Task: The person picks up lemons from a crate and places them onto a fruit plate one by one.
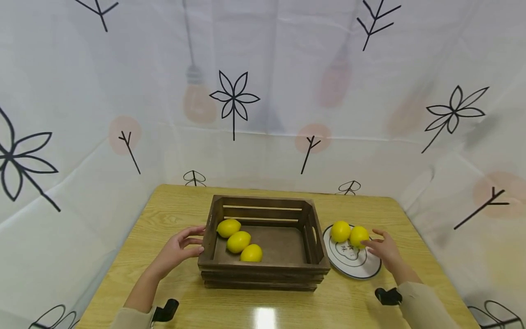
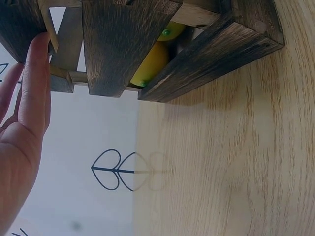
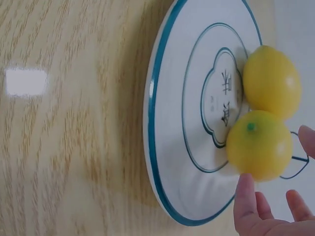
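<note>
My left hand is at the left end of a dark wooden slatted crate, its nearly straight fingers against the side boards. Three lemons lie along the crate's left part: a rear lemon, a middle lemon and a front lemon. Right of the crate, a white plate with a dark rim bears two more: a left lemon and a right lemon. My right hand spreads its fingers around the right lemon, one fingertip right at its skin in the right wrist view.
Crate and plate stand side by side on a light wooden table. A white cloth backdrop with printed plants and bulbs hangs behind the table and along its sides. Black straps sit on both wrists.
</note>
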Motion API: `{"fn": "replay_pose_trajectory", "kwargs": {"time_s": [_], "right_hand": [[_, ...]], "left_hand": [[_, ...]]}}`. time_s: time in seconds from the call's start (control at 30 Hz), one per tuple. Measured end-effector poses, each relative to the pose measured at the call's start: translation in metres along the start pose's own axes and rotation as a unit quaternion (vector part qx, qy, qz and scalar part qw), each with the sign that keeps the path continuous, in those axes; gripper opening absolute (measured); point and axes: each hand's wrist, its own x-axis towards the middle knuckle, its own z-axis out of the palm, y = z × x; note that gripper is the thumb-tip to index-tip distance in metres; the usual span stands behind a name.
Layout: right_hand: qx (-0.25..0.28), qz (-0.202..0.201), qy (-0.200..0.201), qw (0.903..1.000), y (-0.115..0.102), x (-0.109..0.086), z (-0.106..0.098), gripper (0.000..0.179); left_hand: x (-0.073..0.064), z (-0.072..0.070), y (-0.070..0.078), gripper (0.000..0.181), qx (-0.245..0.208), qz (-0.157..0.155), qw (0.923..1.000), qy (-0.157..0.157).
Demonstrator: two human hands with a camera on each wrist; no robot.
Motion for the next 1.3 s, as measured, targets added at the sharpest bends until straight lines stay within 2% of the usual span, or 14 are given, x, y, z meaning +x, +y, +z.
{"fn": "replay_pose_trajectory", "kwargs": {"time_s": [0.3,0.83,1.3], "right_hand": [[-0.021,-0.033,-0.007,0.9992,-0.015,-0.010,-0.004,0.077],[-0.071,-0.090,-0.029,0.9930,-0.052,-0.020,0.006,0.076],[-0.055,-0.118,-0.052,0.9901,-0.078,-0.027,0.023,0.074]], "left_hand": [[-0.001,0.001,0.001,0.058,-0.004,-0.010,0.9999,0.006],[-0.001,0.001,-0.001,0.058,-0.007,-0.008,0.9999,0.001],[0.000,0.001,0.000,0.057,-0.005,-0.007,1.0000,0.005]]}}
